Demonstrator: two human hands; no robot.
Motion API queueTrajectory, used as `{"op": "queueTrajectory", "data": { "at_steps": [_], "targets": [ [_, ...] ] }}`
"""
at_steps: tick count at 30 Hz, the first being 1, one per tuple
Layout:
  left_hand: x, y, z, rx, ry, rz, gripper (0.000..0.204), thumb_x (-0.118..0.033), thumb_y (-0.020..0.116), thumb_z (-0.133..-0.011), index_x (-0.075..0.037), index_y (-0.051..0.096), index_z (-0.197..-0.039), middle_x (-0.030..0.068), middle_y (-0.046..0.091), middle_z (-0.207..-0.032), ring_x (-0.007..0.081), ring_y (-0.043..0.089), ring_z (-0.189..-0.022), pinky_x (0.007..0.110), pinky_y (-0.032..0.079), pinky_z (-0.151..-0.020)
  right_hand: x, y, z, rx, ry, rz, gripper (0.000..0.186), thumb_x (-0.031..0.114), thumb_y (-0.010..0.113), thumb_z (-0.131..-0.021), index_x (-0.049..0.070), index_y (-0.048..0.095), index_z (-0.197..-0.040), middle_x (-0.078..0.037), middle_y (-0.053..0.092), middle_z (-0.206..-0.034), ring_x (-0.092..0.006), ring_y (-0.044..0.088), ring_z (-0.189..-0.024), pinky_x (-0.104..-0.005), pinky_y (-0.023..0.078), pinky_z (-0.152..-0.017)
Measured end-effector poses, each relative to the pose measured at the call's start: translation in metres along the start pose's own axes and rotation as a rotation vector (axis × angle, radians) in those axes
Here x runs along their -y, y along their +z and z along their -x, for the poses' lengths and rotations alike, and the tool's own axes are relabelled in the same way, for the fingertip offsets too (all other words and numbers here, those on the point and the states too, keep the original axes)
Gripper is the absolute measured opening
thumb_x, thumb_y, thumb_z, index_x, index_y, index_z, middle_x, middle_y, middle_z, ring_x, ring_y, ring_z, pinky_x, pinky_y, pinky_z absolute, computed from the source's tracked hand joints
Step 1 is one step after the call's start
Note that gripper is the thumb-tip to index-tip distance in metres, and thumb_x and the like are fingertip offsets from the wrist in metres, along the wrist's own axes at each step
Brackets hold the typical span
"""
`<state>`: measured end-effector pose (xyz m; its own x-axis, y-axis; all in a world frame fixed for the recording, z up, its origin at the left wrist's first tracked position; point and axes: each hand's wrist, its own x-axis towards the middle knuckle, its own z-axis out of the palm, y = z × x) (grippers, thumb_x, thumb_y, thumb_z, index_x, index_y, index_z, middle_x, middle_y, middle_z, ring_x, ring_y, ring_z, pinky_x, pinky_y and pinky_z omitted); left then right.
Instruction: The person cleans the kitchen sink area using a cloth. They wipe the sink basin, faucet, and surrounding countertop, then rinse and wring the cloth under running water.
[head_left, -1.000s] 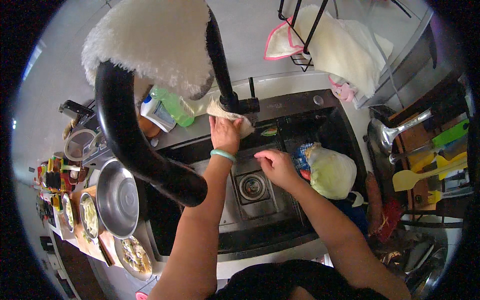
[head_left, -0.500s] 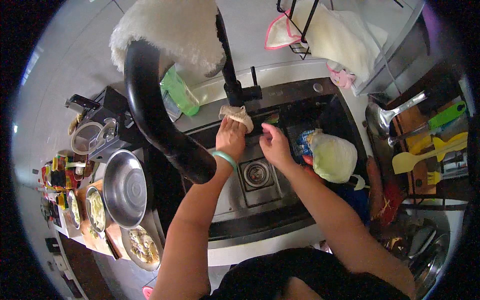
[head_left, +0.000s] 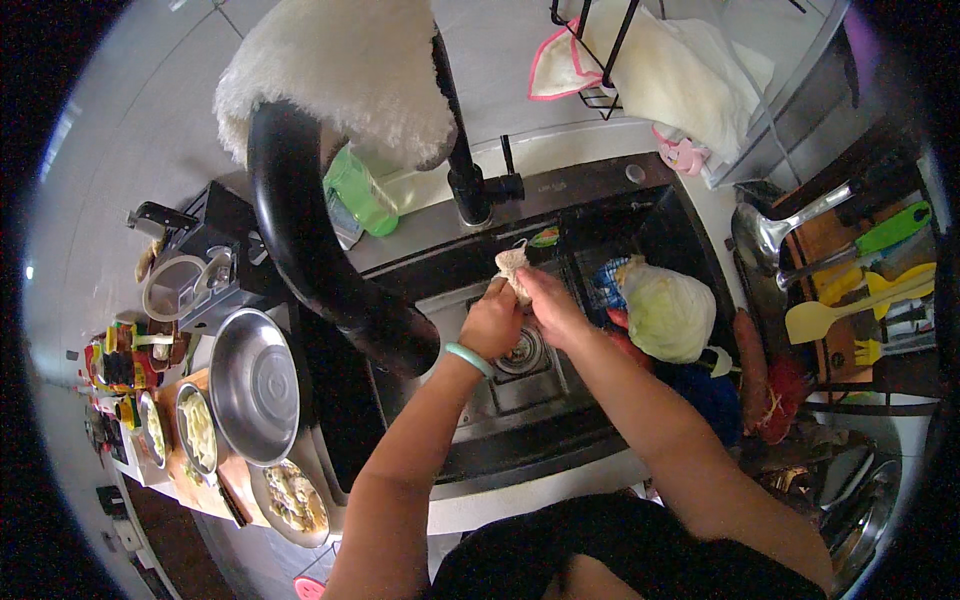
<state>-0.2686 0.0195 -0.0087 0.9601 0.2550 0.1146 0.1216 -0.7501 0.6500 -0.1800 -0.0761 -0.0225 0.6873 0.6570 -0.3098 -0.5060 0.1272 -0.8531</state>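
A small cream-coloured dishcloth [head_left: 511, 262] with a thin loop at its top is bunched between my hands over the sink [head_left: 470, 410]. My left hand [head_left: 491, 320], below a pale green bangle [head_left: 470, 358], is closed around the lower part of the cloth. From the other side my right hand [head_left: 553, 307] grips it too, thumb and fingers pressed against it. Part of the cloth is hidden inside my fingers. Beneath my hands lies the round drain [head_left: 520, 355], partly covered by them.
The black faucet spout [head_left: 330, 290], draped with a fluffy white cloth [head_left: 335, 75], arches left of my arm. A cabbage [head_left: 668, 312] sits at the sink's right. Leftward are a steel bowl [head_left: 255, 387] and a plate of food [head_left: 290, 503]; ladles [head_left: 760, 240] lie at the right.
My left hand has come toward me and right with the cloth, off the sink's back edge. My right hand, which was apart from the cloth, now grips it.
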Motion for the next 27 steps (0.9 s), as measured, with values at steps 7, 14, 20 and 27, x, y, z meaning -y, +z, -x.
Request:
{"op": "queueTrajectory", "data": {
  "at_steps": [7, 14, 20, 27],
  "targets": [
    [-0.029, -0.007, -0.003, -0.130, -0.008, 0.176, 0.064, -0.009, 0.059, -0.080, -0.004, 0.031, -0.138, 0.0244, 0.048, -0.123, 0.0417, 0.053, -0.105, 0.044, 0.046, -0.086, 0.075, -0.006, -0.055, -0.518, -0.652, 0.722, 0.023, 0.021, 0.052, -0.088, 0.000, 0.060, -0.096, -0.018, 0.061, -0.095, -0.0334, 0.058, -0.088, -0.0423, 0.044, -0.078],
    [0.007, 0.003, 0.032, -0.096, -0.107, 0.237, 0.042, -0.010, 0.059, -0.081, -0.005, 0.052, -0.122, 0.0219, 0.058, -0.112, 0.0388, 0.056, -0.101, 0.043, 0.047, -0.086, 0.042, 0.007, -0.076, -0.211, -0.902, 1.527, 0.037, 0.009, 0.059, -0.077, 0.013, 0.059, -0.113, -0.007, 0.057, -0.118, -0.0328, 0.045, -0.113, -0.0499, 0.037, -0.091],
    [0.027, -0.004, 0.027, -0.424, -0.415, 0.409, 0.035, -0.028, 0.052, -0.093, 0.000, 0.059, -0.113, 0.0134, 0.065, -0.100, 0.0237, 0.062, -0.093, 0.033, 0.049, -0.080, -0.020, 0.029, -0.031, 0.123, -0.776, 1.150, 0.027, 0.002, 0.056, -0.080, 0.004, 0.059, -0.107, -0.011, 0.057, -0.117, -0.0317, 0.052, -0.099, -0.0384, 0.044, -0.085],
    [0.032, -0.027, 0.021, -0.433, -0.677, 1.181, 0.027, -0.023, 0.059, -0.089, -0.004, 0.055, -0.107, 0.0047, 0.060, -0.093, 0.0138, 0.058, -0.082, 0.027, 0.047, -0.070, -0.024, 0.040, -0.009, 0.229, -0.865, 0.897, 0.042, 0.002, 0.062, -0.078, 0.004, 0.055, -0.119, -0.014, 0.054, -0.123, -0.0334, 0.051, -0.111, -0.0394, 0.042, -0.095]
  ]
}}
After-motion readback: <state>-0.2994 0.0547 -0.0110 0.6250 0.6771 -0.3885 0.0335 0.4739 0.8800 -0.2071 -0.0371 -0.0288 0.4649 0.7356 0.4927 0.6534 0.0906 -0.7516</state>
